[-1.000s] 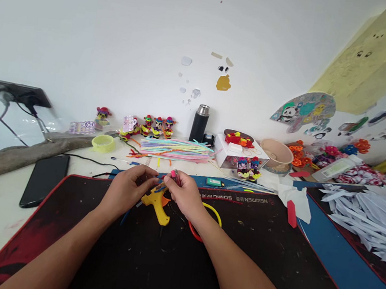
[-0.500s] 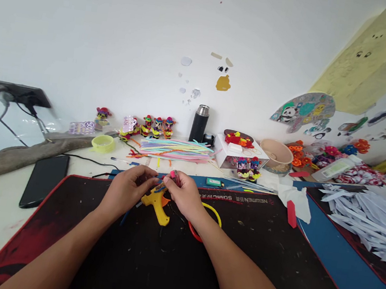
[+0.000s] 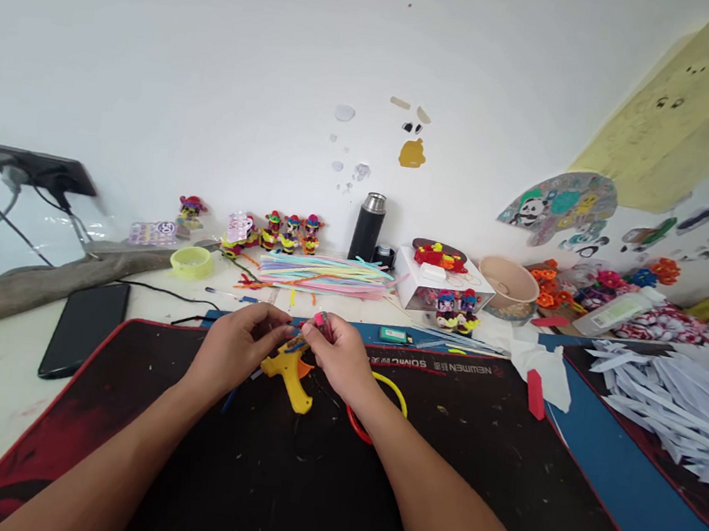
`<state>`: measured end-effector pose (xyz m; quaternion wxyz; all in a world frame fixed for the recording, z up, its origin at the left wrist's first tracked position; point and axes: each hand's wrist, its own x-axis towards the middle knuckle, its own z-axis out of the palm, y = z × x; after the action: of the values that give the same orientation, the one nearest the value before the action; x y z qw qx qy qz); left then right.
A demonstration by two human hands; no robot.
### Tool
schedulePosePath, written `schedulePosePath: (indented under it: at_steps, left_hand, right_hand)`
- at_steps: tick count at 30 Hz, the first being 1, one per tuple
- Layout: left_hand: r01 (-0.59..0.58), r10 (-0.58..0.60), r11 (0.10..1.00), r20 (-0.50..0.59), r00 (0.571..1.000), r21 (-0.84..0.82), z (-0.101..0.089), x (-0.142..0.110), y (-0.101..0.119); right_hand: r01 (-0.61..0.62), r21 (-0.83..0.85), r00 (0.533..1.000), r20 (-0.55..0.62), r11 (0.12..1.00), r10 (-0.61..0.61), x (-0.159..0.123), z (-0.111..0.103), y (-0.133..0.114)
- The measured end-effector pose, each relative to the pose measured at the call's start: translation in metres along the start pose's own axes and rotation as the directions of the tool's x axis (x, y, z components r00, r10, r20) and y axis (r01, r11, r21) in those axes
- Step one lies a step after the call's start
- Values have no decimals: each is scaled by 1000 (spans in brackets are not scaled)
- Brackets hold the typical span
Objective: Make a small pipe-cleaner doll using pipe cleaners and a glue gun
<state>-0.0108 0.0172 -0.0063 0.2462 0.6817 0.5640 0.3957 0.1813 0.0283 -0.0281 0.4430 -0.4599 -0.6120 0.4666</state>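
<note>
Above the mat, my right hand (image 3: 337,353) pinches a small pink and red piece (image 3: 322,322), its exact kind too small to make out. My left hand (image 3: 239,342) is closed close beside it, thumb against fingers, at a thin blue bit that runs between the two hands. Just below the fingers lies a yellow hot glue gun (image 3: 289,378) with an orange trigger, its nozzle end partly hidden by the hands. A yellow and red ring (image 3: 399,392) rests on the mat, partly covered by my right forearm.
Behind the hands lies a bundle of pastel pipe cleaners (image 3: 327,274). A black thermos (image 3: 368,228) and small figurines (image 3: 290,233) stand by the wall. On the left is a black phone (image 3: 85,330), and on the right a heap of white paper strips (image 3: 677,408).
Both hands hold nearly the same pose over the glue gun. The whole view has shifted very slightly; nothing on the table has visibly moved.
</note>
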Motion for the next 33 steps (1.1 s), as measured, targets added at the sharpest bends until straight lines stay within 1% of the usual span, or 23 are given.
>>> schedulePosePath:
  at_steps: [3, 7, 10, 13, 15, 18, 22, 28, 33]
  left_hand:
    - [-17, 18, 1000, 26, 999, -13, 1, 1, 0]
    - [-32, 38, 996, 81, 996, -77, 0, 2, 0]
    - [7, 11, 990, 126, 992, -139, -3, 4, 0]
    - [77, -36, 971, 176, 984, -227, -7, 6, 2]
    - [115, -66, 957, 184, 981, -265, -10, 8, 4]
    - [147, -98, 947, 178, 979, -286, -12, 9, 8]
    - [181, -109, 934, 237, 965, -307, -11, 10, 9]
    - [194, -102, 925, 277, 956, -328, -11, 8, 9]
    - [192, -98, 925, 283, 954, -329, -11, 9, 10]
  right_hand:
    - [2, 2, 1000, 0, 1000, -2, 0, -1, 0]
    - [11, -7, 1000, -3, 1000, -11, 1, -4, -2]
    - [22, -29, 1000, -18, 999, -23, 1, -6, -4]
    - [34, -52, 999, -27, 998, -35, 1, -8, -5]
    - [44, -73, 999, -29, 996, -46, 1, -8, -6]
    - [64, -107, 997, -29, 992, -67, 0, -7, -7]
    - [69, -130, 997, -19, 989, -72, 0, -6, -7]
    - [70, -146, 997, -10, 987, -73, -1, -6, -6]
    - [64, -174, 998, -4, 983, -66, -2, -5, -7]
